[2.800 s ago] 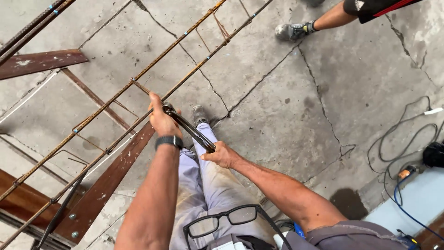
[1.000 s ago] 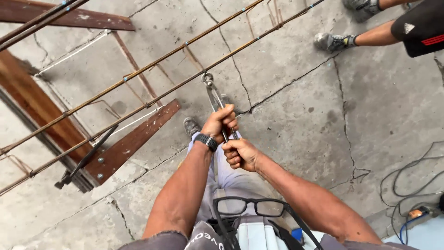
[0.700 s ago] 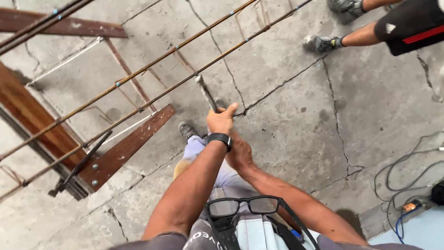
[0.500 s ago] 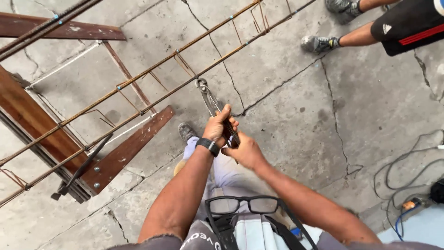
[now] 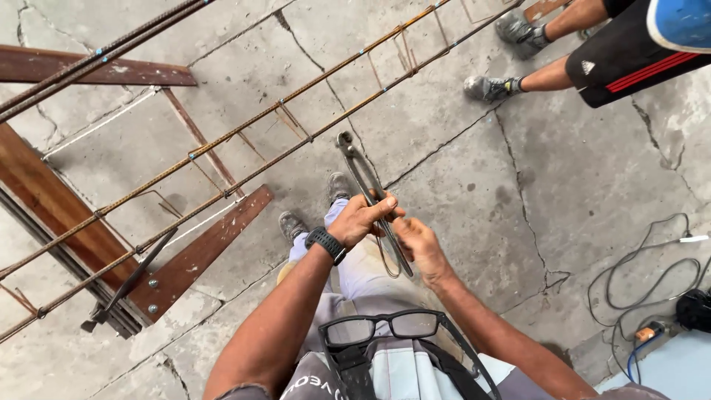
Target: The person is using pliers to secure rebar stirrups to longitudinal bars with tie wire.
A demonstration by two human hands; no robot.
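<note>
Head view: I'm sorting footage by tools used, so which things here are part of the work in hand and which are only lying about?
In use:
- long-handled pincers, held by the left hand and right hand
- rebar cage, just beyond the pincers' head

Lying about:
- cables on the concrete floor
- wooden planks
- another person's legs
- glasses hanging on the chest

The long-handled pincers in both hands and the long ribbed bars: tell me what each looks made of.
Long-handled pincers: probably steel, dull grey, slightly worn, gripped by left hand and right hand. Long ribbed bars: apparently steel rebar, orange-brown rust on ridged surfaces.
</note>
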